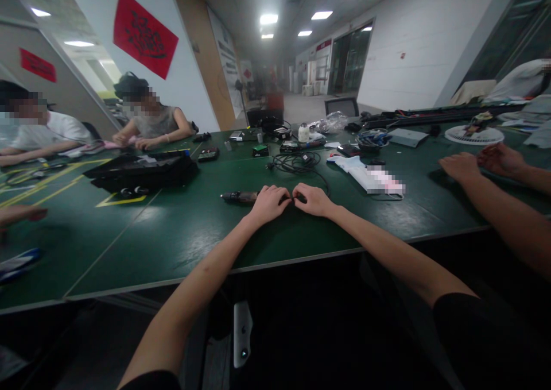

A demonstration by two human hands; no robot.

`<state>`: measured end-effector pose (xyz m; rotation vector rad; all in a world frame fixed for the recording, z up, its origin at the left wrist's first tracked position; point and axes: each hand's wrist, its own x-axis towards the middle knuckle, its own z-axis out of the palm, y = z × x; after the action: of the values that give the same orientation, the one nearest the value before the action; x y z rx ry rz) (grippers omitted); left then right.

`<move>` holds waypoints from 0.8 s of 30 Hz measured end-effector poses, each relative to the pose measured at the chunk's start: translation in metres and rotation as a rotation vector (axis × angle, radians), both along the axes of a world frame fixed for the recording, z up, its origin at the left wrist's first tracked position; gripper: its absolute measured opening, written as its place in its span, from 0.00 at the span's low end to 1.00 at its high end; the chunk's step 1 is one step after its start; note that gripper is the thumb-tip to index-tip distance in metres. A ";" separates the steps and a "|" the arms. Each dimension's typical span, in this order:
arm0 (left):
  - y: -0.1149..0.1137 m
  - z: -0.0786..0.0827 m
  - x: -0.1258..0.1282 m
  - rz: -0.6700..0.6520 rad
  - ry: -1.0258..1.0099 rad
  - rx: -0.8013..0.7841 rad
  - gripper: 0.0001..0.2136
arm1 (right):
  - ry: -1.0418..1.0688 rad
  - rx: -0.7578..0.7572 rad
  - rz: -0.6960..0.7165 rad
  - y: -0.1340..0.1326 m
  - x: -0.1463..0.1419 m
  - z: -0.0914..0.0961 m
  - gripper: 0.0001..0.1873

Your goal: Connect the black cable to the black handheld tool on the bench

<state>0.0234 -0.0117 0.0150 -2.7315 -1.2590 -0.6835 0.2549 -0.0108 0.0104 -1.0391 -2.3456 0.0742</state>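
Observation:
A dark, pen-shaped electric screwdriver (241,197) lies along the green table with its pale tip to the left. My left hand (271,201) is closed over its right end, hiding that part. Facing it, my right hand (312,199) is closed in a pinch, its fingertips almost meeting those of the left. A small dark piece shows between the fingertips, too small to make out fully. A black cable (301,160) lies coiled behind my hands, and one strand runs down to my right hand.
On the left stands a black open case (142,169). A white-and-blue packet (365,174) lies right of the cable. Small boxes, wires and a clear plastic bag (336,122) clutter the back. A co-worker's hands (477,163) are at right; two people sit across at left.

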 end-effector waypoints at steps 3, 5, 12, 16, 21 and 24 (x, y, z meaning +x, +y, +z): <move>-0.001 0.001 0.000 -0.022 0.003 -0.005 0.06 | -0.007 -0.006 -0.006 -0.001 0.000 0.001 0.07; -0.001 0.001 0.000 -0.014 -0.002 -0.007 0.06 | -0.008 -0.006 -0.009 -0.001 0.000 0.001 0.06; 0.001 0.000 0.000 -0.013 0.005 -0.012 0.07 | -0.002 0.011 0.002 0.001 -0.001 -0.002 0.06; 0.000 -0.001 -0.002 -0.032 -0.005 0.001 0.07 | 0.002 0.015 -0.007 0.001 -0.001 -0.002 0.06; 0.001 -0.001 0.000 0.008 0.007 -0.013 0.08 | -0.002 0.014 -0.009 0.000 -0.001 -0.001 0.06; 0.000 0.001 -0.001 -0.022 0.013 -0.012 0.08 | -0.004 0.013 -0.004 0.000 0.000 -0.001 0.06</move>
<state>0.0229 -0.0116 0.0157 -2.7585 -1.2369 -0.6615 0.2545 -0.0107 0.0095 -1.0382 -2.3449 0.0552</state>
